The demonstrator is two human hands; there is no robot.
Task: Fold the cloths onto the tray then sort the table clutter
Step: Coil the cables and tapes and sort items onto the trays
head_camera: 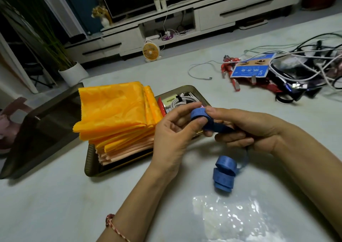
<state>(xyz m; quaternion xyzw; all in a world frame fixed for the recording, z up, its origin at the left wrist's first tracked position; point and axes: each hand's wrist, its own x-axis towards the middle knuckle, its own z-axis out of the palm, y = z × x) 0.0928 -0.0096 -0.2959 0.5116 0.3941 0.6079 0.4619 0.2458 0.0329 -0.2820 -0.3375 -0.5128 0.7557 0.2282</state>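
1. The left hand [172,136] is pinching a loop of blue strap [199,113] between its thumb and curled fingers, just above the near right corner of the tray [88,160].
2. The right hand [246,128] is gripping the same blue strap, with its thumb pressing on top of the loop and its fingers curling round the length that is running to the right.
3. The rest of the blue strap is hanging down from the right hand and is lying as a loose coil [224,173] on the tabletop [55,204], below both hands.
4. The folded cloths [114,112], orange on top and pale pink lower down, are sitting as a stack on the left part of the tray, with the top one overhanging the tray's left edge.
5. White cables [182,101] are lying bundled in the right part of the tray, beside the stack and partly hidden behind the left hand.
6. A clear plastic bag [231,217] is lying flat on the tabletop, near the coil and nearer to the person.
7. The table clutter [305,69], a tangle of dark and white cables, is lying at the far right, well apart from the tray, together with a blue card [251,67] and a red toy figure [228,65].
8. A dark flat tray [42,128] is lying to the left of the stack, touching or just beside it.
9. A red braided bracelet [111,223] is sitting on the left wrist.
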